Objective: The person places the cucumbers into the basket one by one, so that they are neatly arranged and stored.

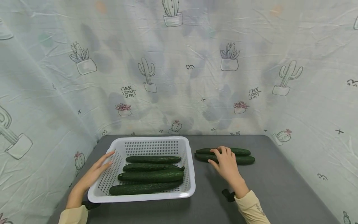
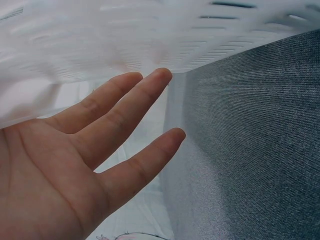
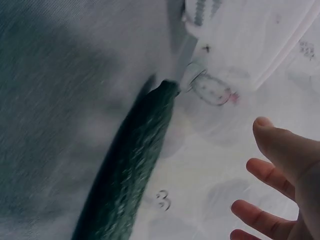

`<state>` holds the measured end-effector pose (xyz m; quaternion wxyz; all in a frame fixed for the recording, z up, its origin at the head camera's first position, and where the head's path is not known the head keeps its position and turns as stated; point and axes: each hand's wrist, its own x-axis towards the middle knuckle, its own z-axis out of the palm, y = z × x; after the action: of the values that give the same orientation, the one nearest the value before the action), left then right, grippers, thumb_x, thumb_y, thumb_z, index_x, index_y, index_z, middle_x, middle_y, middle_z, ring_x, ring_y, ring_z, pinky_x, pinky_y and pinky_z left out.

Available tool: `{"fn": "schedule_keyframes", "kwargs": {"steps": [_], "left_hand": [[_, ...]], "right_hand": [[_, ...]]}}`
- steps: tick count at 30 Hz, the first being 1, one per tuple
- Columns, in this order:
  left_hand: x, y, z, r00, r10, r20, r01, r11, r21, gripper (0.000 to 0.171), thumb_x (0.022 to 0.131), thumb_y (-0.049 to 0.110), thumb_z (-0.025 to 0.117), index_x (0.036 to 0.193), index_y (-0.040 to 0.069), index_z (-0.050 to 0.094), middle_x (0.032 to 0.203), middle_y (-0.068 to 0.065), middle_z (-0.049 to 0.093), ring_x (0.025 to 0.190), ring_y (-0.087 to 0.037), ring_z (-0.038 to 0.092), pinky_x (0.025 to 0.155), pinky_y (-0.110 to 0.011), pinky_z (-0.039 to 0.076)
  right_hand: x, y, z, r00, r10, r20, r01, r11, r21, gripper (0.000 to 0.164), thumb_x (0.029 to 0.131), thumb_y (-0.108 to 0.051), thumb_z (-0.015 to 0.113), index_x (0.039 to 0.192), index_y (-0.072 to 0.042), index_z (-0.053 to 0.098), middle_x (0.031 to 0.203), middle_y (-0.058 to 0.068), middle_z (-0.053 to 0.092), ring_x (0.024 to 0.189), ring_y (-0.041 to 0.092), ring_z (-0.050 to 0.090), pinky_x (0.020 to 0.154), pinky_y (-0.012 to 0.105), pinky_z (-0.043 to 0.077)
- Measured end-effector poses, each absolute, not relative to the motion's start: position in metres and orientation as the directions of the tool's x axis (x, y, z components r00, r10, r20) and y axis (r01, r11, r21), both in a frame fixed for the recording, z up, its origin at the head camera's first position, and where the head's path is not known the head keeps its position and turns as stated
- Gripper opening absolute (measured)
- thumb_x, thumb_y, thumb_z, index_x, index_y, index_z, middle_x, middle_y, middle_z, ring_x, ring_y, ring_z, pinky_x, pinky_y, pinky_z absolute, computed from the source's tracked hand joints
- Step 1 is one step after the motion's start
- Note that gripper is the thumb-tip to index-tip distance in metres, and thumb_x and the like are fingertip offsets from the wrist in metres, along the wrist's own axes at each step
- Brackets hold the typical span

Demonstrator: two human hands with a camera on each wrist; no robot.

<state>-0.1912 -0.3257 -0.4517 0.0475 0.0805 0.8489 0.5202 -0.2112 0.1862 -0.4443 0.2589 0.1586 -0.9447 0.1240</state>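
Several dark green cucumbers (image 1: 151, 176) lie side by side in a white plastic basket (image 1: 141, 198) with slotted walls. My left hand (image 1: 94, 173) is at the basket's left side, its fingers extended and spread along the rim; in the left wrist view the palm (image 2: 45, 180) shows beside the slotted wall. To the right of the basket, two more cucumbers (image 1: 244, 160) lie parallel on the table. My right hand (image 1: 227, 163) is over these two, fingers spread and slightly bent, holding nothing. The right wrist view shows one cucumber (image 3: 132, 165) apart from the fingers (image 3: 270, 175).
A grey table (image 1: 279, 189) carries everything. Behind it and along both sides hangs a pale curtain (image 1: 190, 102) printed with potted cacti. A dark wrist strap (image 1: 228, 195) sits at my right wrist, and the sleeves (image 1: 250, 207) are pale yellow.
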Motion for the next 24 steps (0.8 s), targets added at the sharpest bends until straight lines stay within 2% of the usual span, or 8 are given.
{"fn": "schedule_keyframes", "kwargs": {"steps": [12, 24], "left_hand": [[-0.192, -0.325, -0.452, -0.983, 0.185, -0.011, 0.074, 0.445, 0.893, 0.056, 0.101, 0.033, 0.038, 0.149, 0.020, 0.014, 0.148, -0.030, 0.014, 0.112, -0.052, 0.047, 0.069, -0.049, 0.053], [-0.190, -0.325, -0.454, -0.983, 0.181, 0.018, 0.102, 0.467, 0.879, 0.055, 0.101, 0.032, 0.038, 0.149, 0.017, 0.016, 0.149, -0.029, 0.014, 0.116, -0.053, 0.043, 0.073, -0.048, 0.052]], "right_hand": [[-0.229, 0.218, -0.467, -0.877, -0.202, 0.435, -0.290, 0.946, -0.145, 0.041, 0.077, -0.035, 0.075, 0.110, -0.014, 0.062, 0.107, 0.018, 0.049, 0.103, 0.041, 0.042, 0.084, 0.057, 0.033], [-0.244, 0.243, -0.483, -0.944, -0.171, 0.282, -0.230, 0.954, -0.193, 0.042, 0.081, -0.037, 0.069, 0.113, -0.012, 0.060, 0.108, 0.021, 0.047, 0.099, 0.041, 0.040, 0.084, 0.059, 0.030]]}}
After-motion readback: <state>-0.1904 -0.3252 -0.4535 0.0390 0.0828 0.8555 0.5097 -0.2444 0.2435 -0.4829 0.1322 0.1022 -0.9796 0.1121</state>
